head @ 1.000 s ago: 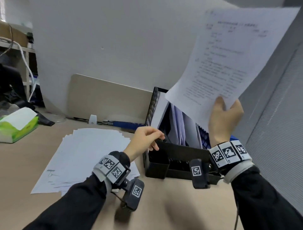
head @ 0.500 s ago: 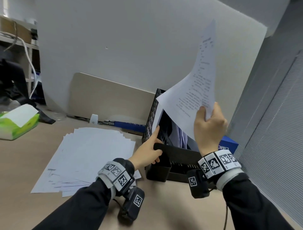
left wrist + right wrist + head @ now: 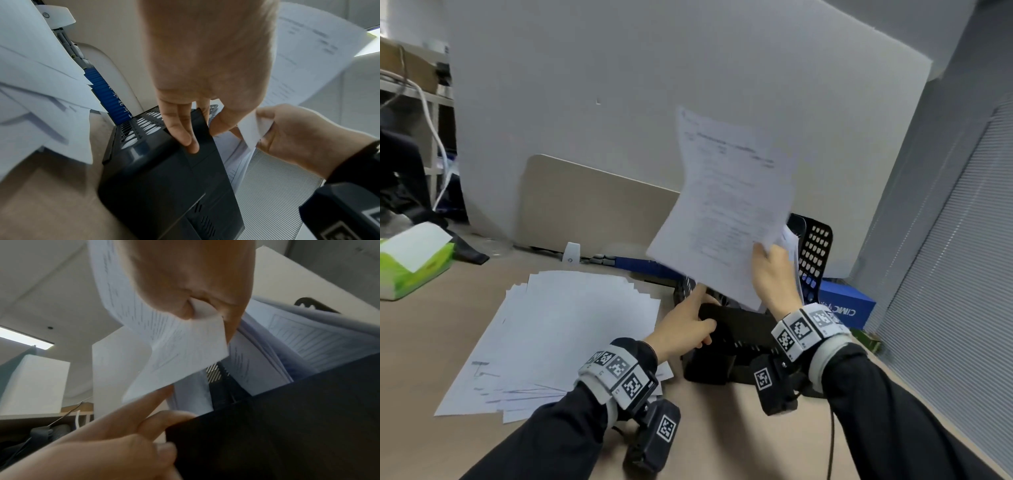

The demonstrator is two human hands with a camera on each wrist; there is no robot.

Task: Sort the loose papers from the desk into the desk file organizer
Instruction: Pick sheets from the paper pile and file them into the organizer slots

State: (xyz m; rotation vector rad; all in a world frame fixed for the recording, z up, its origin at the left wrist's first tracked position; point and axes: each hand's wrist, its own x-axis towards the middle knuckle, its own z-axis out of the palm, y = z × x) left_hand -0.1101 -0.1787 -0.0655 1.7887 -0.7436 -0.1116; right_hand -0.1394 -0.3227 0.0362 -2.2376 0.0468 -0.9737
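Fingers [image 3: 185, 308] of the right hand [image 3: 774, 277] are pinched on the lower corner of a printed sheet [image 3: 729, 205], thumb on one face and fingers on the other. Compared with a second ago, the sheet has been brought down from high at the upper right and turned more upright. Its lower edge now hangs just above the open top of the black file organizer [image 3: 736, 329], directly below those fingers.

The left hand [image 3: 681, 325] has been kept on the organizer's near wall. Its fingers [image 3: 180, 129] are curled over the wall's top edge with the thumb inside, and the index finger is pointed up toward the sheet's bottom edge. The organizer seems to be steadied in this way.

Papers already filed are seen standing inside, just beyond the right fingers. A fanned stack of loose papers [image 3: 571, 329] is left lying on the bench [image 3: 421, 342], to the left of the left fingers.

The change is judged to mean the sheet is lined up for insertion, with lowering into a slot not yet done. Most of the sorting appears to remain.
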